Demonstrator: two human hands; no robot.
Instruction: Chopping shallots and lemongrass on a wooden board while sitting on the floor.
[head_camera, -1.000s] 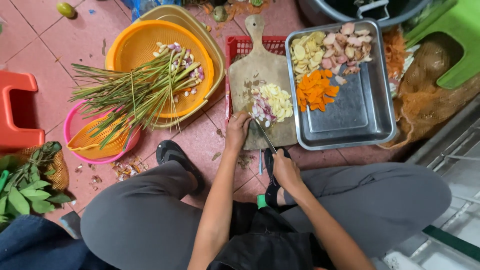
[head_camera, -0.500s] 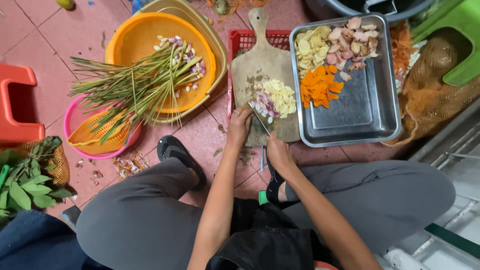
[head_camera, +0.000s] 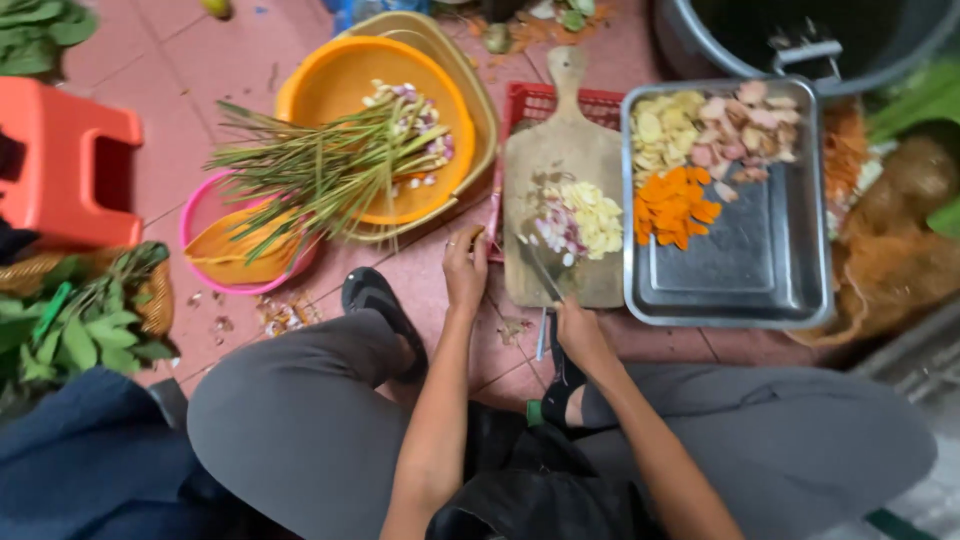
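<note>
hands at cutting board, right gripping knife

No labels, signs or screens are to be seen in the head view. Nothing that can be told for certain as a package is shown either. At the top edge, just above the rim of the yellow basin, a small blue-and-white object is cut off by the frame; whether it is a wrapper or a bag cannot be told.
</note>
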